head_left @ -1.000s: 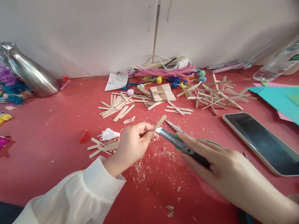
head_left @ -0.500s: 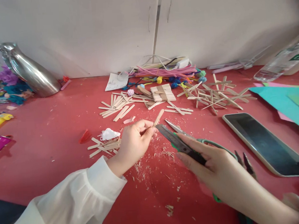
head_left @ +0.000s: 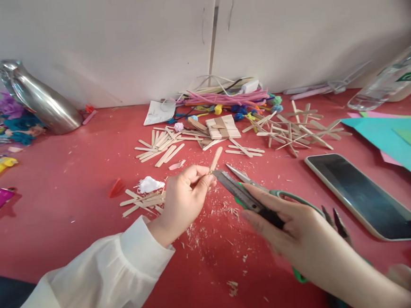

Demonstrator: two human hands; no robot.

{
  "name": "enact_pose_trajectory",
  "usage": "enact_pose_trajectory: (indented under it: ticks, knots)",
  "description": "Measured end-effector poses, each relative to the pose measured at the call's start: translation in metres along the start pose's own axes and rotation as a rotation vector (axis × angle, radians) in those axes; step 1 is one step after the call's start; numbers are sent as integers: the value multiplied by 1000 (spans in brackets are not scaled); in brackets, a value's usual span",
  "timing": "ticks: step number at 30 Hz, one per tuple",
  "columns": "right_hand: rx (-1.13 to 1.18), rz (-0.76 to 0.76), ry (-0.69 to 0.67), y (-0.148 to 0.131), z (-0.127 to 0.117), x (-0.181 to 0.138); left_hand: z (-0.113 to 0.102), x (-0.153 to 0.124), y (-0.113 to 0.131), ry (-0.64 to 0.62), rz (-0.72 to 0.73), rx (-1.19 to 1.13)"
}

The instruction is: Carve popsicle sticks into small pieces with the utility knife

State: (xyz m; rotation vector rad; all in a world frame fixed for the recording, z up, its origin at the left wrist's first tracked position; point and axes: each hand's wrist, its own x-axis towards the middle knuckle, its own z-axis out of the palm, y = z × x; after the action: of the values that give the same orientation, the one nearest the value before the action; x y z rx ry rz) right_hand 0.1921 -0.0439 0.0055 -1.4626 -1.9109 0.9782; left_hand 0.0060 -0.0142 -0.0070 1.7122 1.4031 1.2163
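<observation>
Pinched between the thumb and fingers of my left hand (head_left: 183,193) is a wooden craft stick (head_left: 215,159), its free end pointing up and away. My right hand (head_left: 292,225) is closed around a utility knife (head_left: 254,203) with a green and black handle. The knife's blade reaches to the stick right at my left fingertips. Behind my right hand lie scissors (head_left: 241,174) with green handles, partly covered by the hand. Wood shavings (head_left: 227,209) are scattered over the red table (head_left: 98,195) below both hands.
Loose craft sticks (head_left: 160,145) and a stick bundle (head_left: 224,127) lie beyond my hands, before pink pipe cleaners (head_left: 226,98). A phone (head_left: 363,196), coloured paper (head_left: 390,144) and a plastic bottle (head_left: 387,82) are on the right. A steel jug (head_left: 44,98) stands at the back left.
The craft stick has tilted slightly more upright and its tip has shifted a little left. Both hands keep nearly the same place, the blade still at the stick.
</observation>
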Motion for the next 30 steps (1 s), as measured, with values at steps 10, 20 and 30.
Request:
enact_pose_trajectory:
  ticks: [10, 20, 30]
  knots:
    - [196, 143, 11, -6, -10, 8, -4, 10, 8, -94, -269, -448]
    - [533, 216, -2, -1, -16, 25, 0, -5, 9, -555, -319, -399]
    - [589, 293, -93, -1, -15, 25, 0, -13, 12, -617, -184, -262]
